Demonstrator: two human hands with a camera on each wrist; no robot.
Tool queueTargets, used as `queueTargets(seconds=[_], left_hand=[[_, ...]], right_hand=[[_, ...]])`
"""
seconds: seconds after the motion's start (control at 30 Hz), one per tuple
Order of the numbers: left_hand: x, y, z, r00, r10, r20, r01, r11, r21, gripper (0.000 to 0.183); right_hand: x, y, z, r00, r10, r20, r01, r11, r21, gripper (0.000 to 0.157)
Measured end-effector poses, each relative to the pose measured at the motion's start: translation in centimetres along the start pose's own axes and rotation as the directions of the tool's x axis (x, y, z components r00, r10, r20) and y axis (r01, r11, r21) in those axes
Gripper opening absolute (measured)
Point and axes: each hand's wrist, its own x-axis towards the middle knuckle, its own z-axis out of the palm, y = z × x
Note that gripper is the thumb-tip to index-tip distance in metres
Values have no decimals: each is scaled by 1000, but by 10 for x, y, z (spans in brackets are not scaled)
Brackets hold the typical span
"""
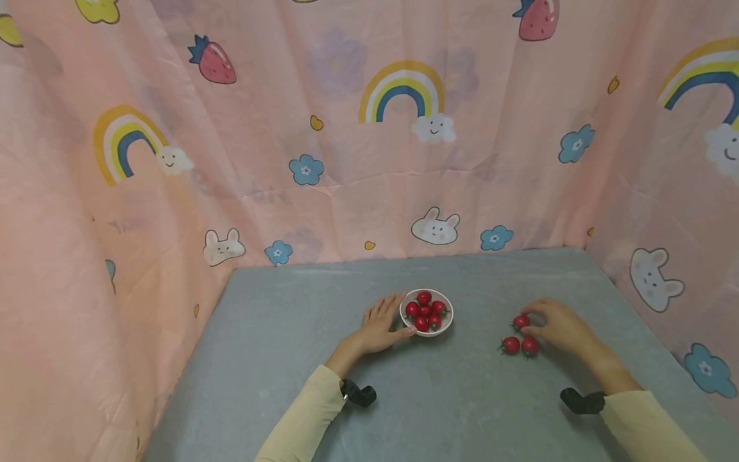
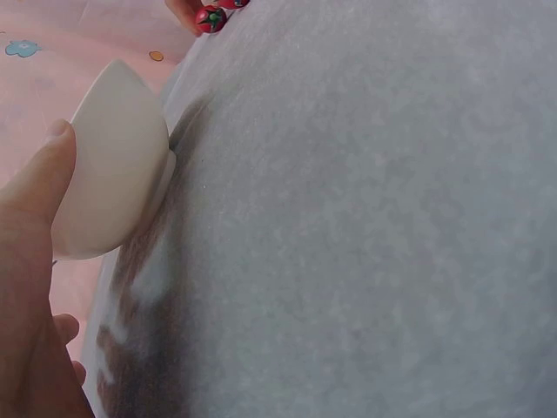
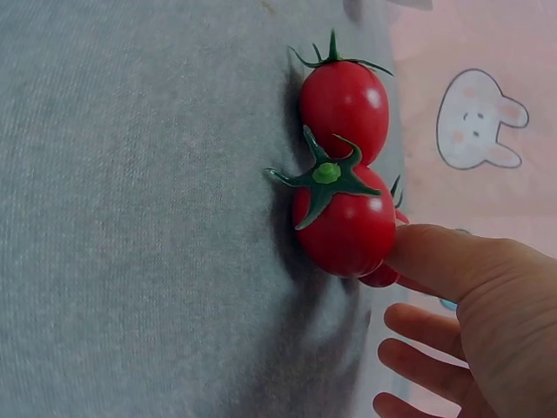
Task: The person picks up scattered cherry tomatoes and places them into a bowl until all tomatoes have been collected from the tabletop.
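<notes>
A small white bowl [image 1: 407, 328] on the table holds several red cherry tomatoes [image 1: 421, 323]. My left hand [image 1: 378, 326] lies at its left side with fingers extended, the thumb along the bowl's near outer wall [image 2: 113, 174]. To the right, three more cherry tomatoes with green stalks sit close together. My right hand [image 1: 557, 326] pinches the farthest one [image 1: 521, 321] between thumb and index finger. The other two, a left one [image 1: 510, 345] and a right one [image 1: 529, 346], lie just nearer. In the right wrist view those front tomatoes [image 3: 348, 226] largely hide the pinched one.
A grey tabletop [image 1: 277, 340] carries everything. Pink printed curtain [image 1: 346, 212] hangs along the table's back and both sides. Each wrist wears a black camera mount, the left one [image 1: 359, 393] and the right one [image 1: 582, 402].
</notes>
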Motion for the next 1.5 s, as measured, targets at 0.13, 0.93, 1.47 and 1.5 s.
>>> queueTargets(seconds=[0.13, 0.93, 1.47, 1.5], left_hand=[[1, -1, 1, 1000, -5, 0, 5, 1000, 5, 84], [-1, 2, -1, 1000, -10, 3, 10, 1000, -9, 83], [-1, 1, 0, 1000, -6, 2, 6, 1000, -13, 83], [-1, 1, 0, 1000, -5, 2, 5, 1000, -13, 83]], right_hand=[[0, 0, 1, 1000, -2, -10, 2, 1000, -7, 41], [8, 0, 3, 1000, -9, -11, 9, 1000, -18, 37], [23, -29, -4, 998, -57, -9, 57, 998, -21, 35], [24, -32, -5, 998, -66, -12, 66, 998, -23, 35]])
